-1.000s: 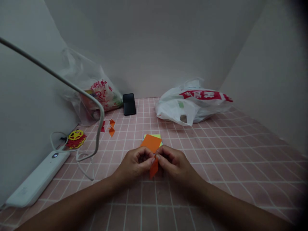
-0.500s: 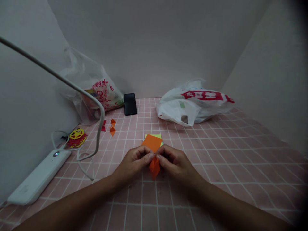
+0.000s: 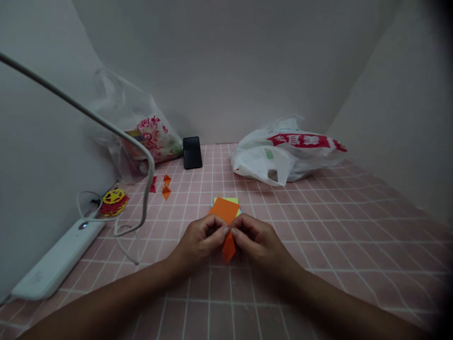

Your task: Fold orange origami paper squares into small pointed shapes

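Note:
My left hand [image 3: 207, 237] and my right hand [image 3: 253, 234] meet at the middle, thumbs and fingers pinched on a folded orange origami paper [image 3: 229, 249]. Its pointed lower end hangs down between the two hands, and its upper part is hidden by the fingertips. Just beyond the fingers lies a small stack of square paper, with an orange sheet [image 3: 224, 209] on top and a yellow-green sheet [image 3: 231, 200] showing behind it. Farther left on the table are two small orange folded paper pieces [image 3: 166, 191] and a red one [image 3: 153, 184].
A white cable [image 3: 106, 125] arcs across the left side to a white power strip [image 3: 58, 257]. Beside it lie yellow and red cut-out shapes [image 3: 113, 202]. Toward the wall are a clear plastic bag [image 3: 141, 137], a black phone [image 3: 192, 153] and a white plastic bag [image 3: 262, 163].
Both hands keep their pinch on the orange paper. Its hanging part has turned slightly and looks narrower. The rest of the scene shifts only a little with the camera.

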Tool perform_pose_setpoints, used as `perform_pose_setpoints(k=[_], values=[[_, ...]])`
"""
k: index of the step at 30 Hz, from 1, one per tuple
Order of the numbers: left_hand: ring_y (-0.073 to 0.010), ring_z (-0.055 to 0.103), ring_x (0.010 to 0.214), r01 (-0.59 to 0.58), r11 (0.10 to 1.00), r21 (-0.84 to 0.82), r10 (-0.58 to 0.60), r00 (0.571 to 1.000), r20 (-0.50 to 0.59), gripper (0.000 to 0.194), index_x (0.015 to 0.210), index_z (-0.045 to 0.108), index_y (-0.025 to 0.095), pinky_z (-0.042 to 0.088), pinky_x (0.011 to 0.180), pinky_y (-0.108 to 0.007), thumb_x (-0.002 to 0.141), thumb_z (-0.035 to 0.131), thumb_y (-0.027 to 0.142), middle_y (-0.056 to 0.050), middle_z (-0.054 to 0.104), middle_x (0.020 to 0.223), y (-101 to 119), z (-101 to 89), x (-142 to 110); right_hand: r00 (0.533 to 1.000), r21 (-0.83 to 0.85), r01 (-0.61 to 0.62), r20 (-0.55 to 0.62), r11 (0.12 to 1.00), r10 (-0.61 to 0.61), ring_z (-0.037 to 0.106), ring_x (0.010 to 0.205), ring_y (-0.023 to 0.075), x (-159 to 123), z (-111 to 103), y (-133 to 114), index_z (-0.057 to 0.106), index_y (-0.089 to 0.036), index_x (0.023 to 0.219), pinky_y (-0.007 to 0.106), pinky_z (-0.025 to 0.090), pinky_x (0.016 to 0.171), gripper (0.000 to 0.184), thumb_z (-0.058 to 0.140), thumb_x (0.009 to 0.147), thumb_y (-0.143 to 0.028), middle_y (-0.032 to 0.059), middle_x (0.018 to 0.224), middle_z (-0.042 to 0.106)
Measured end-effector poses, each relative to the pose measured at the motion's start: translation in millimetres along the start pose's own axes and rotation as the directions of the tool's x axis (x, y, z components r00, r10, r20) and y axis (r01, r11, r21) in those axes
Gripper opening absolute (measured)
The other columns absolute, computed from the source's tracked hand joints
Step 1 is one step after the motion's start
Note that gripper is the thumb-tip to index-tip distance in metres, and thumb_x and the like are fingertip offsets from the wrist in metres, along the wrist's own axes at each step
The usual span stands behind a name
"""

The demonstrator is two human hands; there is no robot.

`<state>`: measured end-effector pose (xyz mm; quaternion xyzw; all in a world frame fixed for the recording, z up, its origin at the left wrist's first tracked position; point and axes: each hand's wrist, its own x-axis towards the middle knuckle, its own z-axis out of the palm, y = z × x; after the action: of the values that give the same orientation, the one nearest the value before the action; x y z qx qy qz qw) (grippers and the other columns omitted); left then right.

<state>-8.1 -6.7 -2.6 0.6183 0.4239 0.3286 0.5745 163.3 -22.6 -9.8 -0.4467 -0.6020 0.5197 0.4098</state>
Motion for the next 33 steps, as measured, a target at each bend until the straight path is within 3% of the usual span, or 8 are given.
perform_pose_setpoints(k=[5,13,22,27,33], values=[[-0.0124,0.046,0.065,-0.015,1.000,0.027,0.016,1.000,-0.022,0.023,0.078,0.055,0.016,0.038,0.062,-0.026,0.087,0.056,0.037,0.002,0.051,0.071,-3.5,1.8,-1.8,1.000,-0.007,-0.006,0.000,1.000,0.006,0.050,0.064,0.0134,-1.1,1.6,-0.2,0.053,-0.019,0.074,0.026,0.040,0.058,0.018,0.053,0.088,-0.030,-0.0004,0.069,0.055],[-0.0124,0.051,0.067,0.035,0.992,-0.119,-0.029,0.998,0.047,0.025,0.080,0.057,0.016,0.041,0.062,-0.025,0.084,0.064,0.040,0.001,0.056,0.074,-5.7,1.3,0.8,0.997,-0.057,0.029,-0.073,0.998,-0.033,0.052,0.067,0.0148,-3.0,-2.0,-2.9,0.057,-0.019,0.077,0.028,0.041,0.061,0.014,0.052,0.088,-0.027,0.0009,0.073,0.058],[-0.0131,0.054,0.062,0.100,0.994,-0.051,-0.099,0.995,0.034,0.022,0.075,0.053,0.018,0.042,0.059,-0.026,0.078,0.066,0.036,0.000,0.060,0.069,-1.7,2.0,1.0,0.998,0.185,-0.046,0.042,0.982,0.039,0.052,0.057,0.0122,-0.8,-1.5,-4.2,0.055,-0.018,0.077,0.026,0.043,0.055,0.020,0.053,0.089,-0.034,-0.0019,0.065,0.054],[-0.0138,0.054,0.063,0.132,0.991,-0.011,-0.131,0.991,0.039,0.022,0.075,0.054,0.018,0.041,0.058,-0.026,0.077,0.065,0.037,0.000,0.061,0.069,-2.6,-0.3,2.9,0.997,0.149,-0.074,0.027,0.986,0.071,0.052,0.057,0.0116,-0.1,-1.8,-5.2,0.056,-0.018,0.074,0.024,0.042,0.053,0.014,0.059,0.083,-0.028,-0.0024,0.065,0.055],[-0.0121,0.049,0.060,0.147,0.988,0.041,-0.149,0.986,0.072,0.016,0.071,0.054,0.018,0.037,0.057,-0.024,0.075,0.063,0.031,0.002,0.055,0.066,-0.6,-1.0,2.6,0.997,0.082,-0.059,0.053,0.995,0.055,0.052,0.060,0.0124,1.1,-2.9,-2.1,0.056,-0.018,0.074,0.025,0.041,0.055,0.018,0.057,0.086,-0.031,-0.0008,0.066,0.056]])
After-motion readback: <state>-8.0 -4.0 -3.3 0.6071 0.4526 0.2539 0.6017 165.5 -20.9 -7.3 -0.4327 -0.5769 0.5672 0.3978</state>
